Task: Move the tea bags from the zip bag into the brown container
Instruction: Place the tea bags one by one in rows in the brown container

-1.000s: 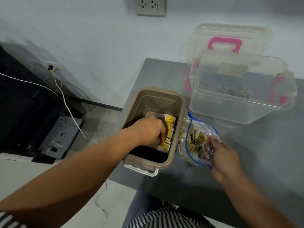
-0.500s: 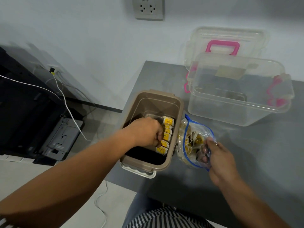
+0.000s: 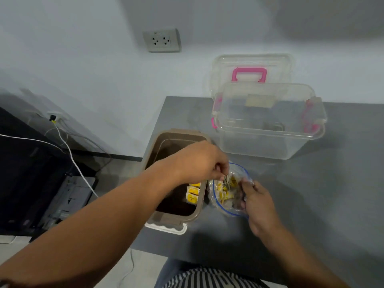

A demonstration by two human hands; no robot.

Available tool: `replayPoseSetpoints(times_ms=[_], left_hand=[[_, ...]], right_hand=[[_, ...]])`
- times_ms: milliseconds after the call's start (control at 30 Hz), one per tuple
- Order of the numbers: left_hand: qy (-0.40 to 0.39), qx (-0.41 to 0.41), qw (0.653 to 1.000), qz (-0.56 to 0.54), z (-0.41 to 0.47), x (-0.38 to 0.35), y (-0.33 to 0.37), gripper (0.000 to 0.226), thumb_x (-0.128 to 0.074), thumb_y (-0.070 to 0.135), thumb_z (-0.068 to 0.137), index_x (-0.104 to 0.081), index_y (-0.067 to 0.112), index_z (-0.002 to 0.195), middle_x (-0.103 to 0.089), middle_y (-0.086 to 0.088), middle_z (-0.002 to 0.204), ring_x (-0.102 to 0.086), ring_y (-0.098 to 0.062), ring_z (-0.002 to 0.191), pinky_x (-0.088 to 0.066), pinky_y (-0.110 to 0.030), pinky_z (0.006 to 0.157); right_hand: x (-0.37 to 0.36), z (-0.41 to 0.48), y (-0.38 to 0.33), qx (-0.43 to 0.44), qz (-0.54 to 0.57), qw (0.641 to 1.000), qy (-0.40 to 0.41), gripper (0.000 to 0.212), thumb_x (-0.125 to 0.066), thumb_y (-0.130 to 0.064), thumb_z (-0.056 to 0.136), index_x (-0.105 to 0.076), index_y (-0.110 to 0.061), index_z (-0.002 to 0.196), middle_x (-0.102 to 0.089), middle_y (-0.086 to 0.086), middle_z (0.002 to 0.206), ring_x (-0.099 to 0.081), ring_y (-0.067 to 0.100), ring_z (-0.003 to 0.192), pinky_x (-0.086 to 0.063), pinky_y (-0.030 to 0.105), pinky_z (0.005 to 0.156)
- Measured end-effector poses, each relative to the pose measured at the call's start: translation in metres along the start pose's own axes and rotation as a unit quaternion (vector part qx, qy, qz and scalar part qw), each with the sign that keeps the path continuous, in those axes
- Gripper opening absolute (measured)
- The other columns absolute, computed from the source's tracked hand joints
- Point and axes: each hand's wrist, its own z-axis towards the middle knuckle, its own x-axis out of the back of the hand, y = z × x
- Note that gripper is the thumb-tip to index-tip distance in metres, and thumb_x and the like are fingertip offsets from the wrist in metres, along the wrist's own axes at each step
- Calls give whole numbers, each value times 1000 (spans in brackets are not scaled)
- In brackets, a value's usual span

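The brown container [image 3: 198,213] stands at the left edge of the grey table [image 3: 311,194], holding a row of yellow-labelled tea bags [image 3: 192,194] along its right wall. Right beside it lies the clear zip bag [image 3: 228,206] with a blue rim, its mouth wide and more tea bags [image 3: 223,191] inside. My left hand [image 3: 202,163] hovers over the bag's mouth, its curled fingertips pinching at the strings of the tea bags there. My right hand [image 3: 256,202] grips the bag's right edge and holds it open.
A large clear plastic box [image 3: 270,140] with pink latches stands behind the bag; its lid with a pink handle [image 3: 249,73] leans on the wall. A white lid [image 3: 166,228] lies under the container. Left of the table are cables [image 3: 70,152] and floor.
My left hand left the brown container, where it was setting tea bags down, and moved right to the zip bag's mouth. My right hand kept hold of the bag.
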Motion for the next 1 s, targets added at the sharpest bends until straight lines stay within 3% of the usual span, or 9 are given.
replayPoseSetpoints(times_ms=[100, 233, 333, 400, 500, 600, 767, 867, 1000], left_hand=[[-53, -28, 991, 118, 18, -14, 12, 19, -70, 26, 84, -73, 30, 102, -70, 8, 96, -63, -12, 89, -50, -28, 72], [-87, -75, 964, 238, 35, -20, 26, 15, -66, 22, 82, -72, 25, 95, -67, 2, 84, -61, -21, 77, -47, -29, 61], [-104, -85, 949, 285, 39, -21, 36, 4, -65, 21, 82, -68, 23, 83, -52, 3, 67, -61, -23, 73, -40, -28, 55], [-113, -88, 948, 283, 40, -22, 39, 8, -62, 17, 84, -67, 23, 86, -42, 4, 61, -58, -24, 72, -38, -29, 57], [-156, -79, 948, 264, 43, -27, 41, 18, -59, 14, 83, -71, 20, 96, -52, 4, 70, -57, -24, 75, -35, -28, 58], [-210, -45, 947, 237, 49, -37, 38, 16, -61, 15, 80, -73, 20, 89, -64, 1, 80, -62, -25, 79, -41, -29, 61], [-220, -39, 946, 234, 55, -38, 39, 23, -59, 10, 75, -50, 19, 56, -49, 3, 60, -54, -23, 68, -39, -29, 58], [-213, -55, 948, 229, 57, -34, 36, 14, -60, 10, 73, -59, 18, 61, -51, 1, 60, -58, -25, 67, -43, -31, 60], [-154, -116, 956, 222, 57, -26, 23, 12, -63, 23, 84, -74, 26, 88, -66, 4, 80, -63, -20, 76, -51, -34, 66]], right_hand=[[0, -1, -2, -3, 16, 1000, 3, 26, -53, -25, 104, -69, -6, 98, -74, 20, 93, -68, 33, 89, -54, 62, 92], [2, 2, -5, 7, 4, 1000, 21, 24, -51, -21, 105, -73, -13, 99, -78, 11, 97, -73, 30, 99, -55, 54, 96], [5, 4, -4, 4, -5, 1000, 25, 26, -50, -22, 105, -74, -13, 98, -78, 8, 94, -73, 28, 98, -54, 54, 98], [6, 1, -5, 6, -13, 1000, 22, 26, -50, -21, 105, -73, -12, 99, -78, 9, 93, -73, 30, 98, -55, 53, 96], [7, -1, -7, 6, 0, 1000, 24, 27, -48, -17, 106, -72, -10, 98, -78, 11, 92, -72, 33, 100, -56, 49, 94], [6, -2, -10, 1, 8, 1000, 24, 27, -47, -16, 106, -71, -9, 99, -78, 11, 92, -73, 32, 99, -56, 50, 95], [7, -1, -13, -13, 14, 999, 26, 26, -48, -18, 106, -70, -6, 99, -76, 18, 96, -72, 38, 101, -55, 55, 96], [8, -1, -13, -17, 20, 999, 24, 27, -48, -18, 106, -71, -6, 99, -77, 15, 93, -73, 34, 96, -56, 54, 94], [6, -2, -14, -17, 22, 999, 30, 26, -48, -17, 106, -70, -6, 98, -77, 14, 90, -74, 30, 90, -58, 50, 91]])
